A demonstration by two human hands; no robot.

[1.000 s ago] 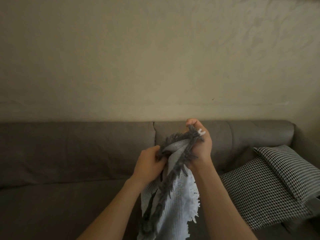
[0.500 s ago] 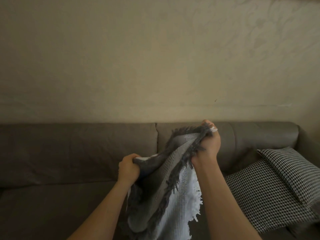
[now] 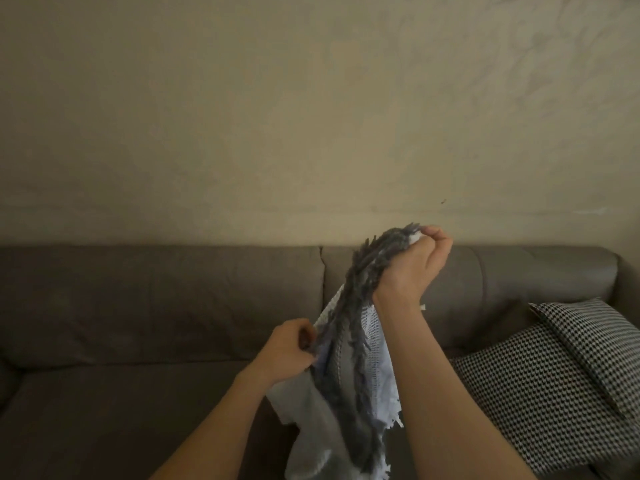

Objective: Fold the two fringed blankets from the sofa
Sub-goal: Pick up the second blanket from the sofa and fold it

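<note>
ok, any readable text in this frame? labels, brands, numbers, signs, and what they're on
None: no text, label, brand, number or sign can be read anywhere in the head view.
The fringed blankets gripped by the left hand and right hand show weave and fringe only.
The houndstooth cushions carry pattern, not lettering.
The sofa and wall are unmarked.

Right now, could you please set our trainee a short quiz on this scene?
1. True or false: the right hand grips the grey fringed blanket higher than the left hand does.
2. The checked cushions lie at which end of the sofa: A left, B right?
3. How many hands grip the blanket?
Key: 1 true; 2 B; 3 two.
</note>
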